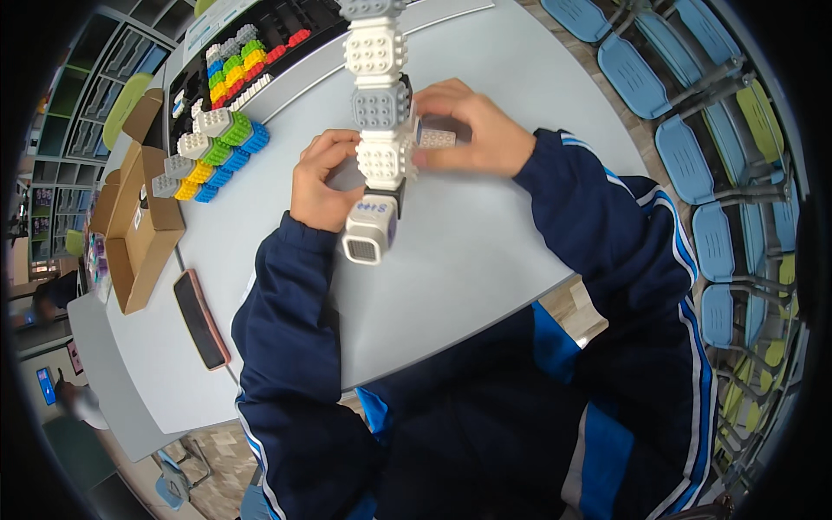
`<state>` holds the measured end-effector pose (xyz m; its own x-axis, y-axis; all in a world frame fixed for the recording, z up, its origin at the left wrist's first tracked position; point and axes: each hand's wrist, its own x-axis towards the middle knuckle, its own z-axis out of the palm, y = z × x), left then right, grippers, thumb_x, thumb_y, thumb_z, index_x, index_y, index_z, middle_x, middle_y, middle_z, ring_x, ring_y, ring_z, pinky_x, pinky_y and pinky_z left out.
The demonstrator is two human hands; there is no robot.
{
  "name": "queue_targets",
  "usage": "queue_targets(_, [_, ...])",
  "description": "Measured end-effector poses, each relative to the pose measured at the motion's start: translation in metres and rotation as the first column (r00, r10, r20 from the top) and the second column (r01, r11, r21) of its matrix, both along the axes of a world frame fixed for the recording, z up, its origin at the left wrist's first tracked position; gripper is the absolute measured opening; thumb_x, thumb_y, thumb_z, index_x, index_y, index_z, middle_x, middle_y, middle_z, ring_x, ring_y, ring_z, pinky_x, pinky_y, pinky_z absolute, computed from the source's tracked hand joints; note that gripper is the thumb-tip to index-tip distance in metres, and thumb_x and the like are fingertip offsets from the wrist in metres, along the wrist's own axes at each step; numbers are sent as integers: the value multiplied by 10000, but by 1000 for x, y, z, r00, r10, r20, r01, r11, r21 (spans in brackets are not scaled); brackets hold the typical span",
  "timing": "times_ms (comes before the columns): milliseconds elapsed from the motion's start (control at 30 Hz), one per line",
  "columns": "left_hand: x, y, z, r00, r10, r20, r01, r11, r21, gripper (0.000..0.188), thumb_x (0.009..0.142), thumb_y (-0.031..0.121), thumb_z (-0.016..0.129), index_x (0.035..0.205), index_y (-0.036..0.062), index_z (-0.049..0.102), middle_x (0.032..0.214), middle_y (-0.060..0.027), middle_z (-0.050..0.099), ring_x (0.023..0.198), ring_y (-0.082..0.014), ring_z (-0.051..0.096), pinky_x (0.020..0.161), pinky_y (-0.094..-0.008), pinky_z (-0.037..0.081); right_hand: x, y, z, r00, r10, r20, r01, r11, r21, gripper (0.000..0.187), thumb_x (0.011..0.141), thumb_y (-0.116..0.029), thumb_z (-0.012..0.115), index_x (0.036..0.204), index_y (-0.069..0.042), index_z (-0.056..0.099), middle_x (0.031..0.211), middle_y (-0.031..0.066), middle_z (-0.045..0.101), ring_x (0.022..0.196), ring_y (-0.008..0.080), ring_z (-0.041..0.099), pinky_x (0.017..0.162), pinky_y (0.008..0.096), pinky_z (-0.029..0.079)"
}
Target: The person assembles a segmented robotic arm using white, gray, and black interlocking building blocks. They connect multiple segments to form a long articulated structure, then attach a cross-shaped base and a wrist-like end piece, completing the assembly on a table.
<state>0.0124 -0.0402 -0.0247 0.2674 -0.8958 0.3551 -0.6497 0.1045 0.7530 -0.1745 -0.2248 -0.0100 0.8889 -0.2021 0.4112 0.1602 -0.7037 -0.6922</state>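
Observation:
A tall model of white and grey studded building blocks [379, 111] rises in front of me, its top cut off by the picture's edge. At its near end sits a rounded white module [371, 232] with a dark-grilled square face. My left hand [322, 184] curls its fingers against the model's left side, fingertips hidden behind the blocks. On the other side my right hand [477, 132] has finger and thumb bent around the model's side. A white studded piece [438, 139] shows within the curve of that hand. I cannot tell whether it joins the model.
Coloured studded blocks [227, 154] are grouped at the left, near a black tray [286, 35] of more blocks. An opened cardboard box [156, 234] and a phone in a pink case [201, 319] lie on the grey table [468, 260]. Blue chairs [689, 160] line the right.

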Motion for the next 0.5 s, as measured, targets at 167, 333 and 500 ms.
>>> queue_targets(167, [-1,-8,2,997,52,57,-49,998,-49,693,518,284,895,1140,100,650,1265,-56,589,1229,-285,417,1047,-411,231,1,30,3,996,-85,-15,85,996,-16,760,585,-250,866,1239,-39,542,1223,118,534,1199,323,392,1010,401,383])
queue_targets(333, [6,-7,2,985,-76,156,62,994,93,682,510,342,901,1112,120,667,1257,-62,596,1206,-262,431,1020,-415,202,12,31,-3,996,-78,52,74,995,74,654,537,-207,865,1102,-28,588,1084,102,569,1076,315,456,900,376,424])
queue_targets(500, [6,-10,9,994,-87,68,76,987,142,570,524,343,905,1021,138,716,1211,-52,639,1190,-250,474,989,-396,221,11,27,9,999,-37,22,35,997,71,516,508,-205,867,919,10,640,945,106,586,947,297,518,886,382,471])
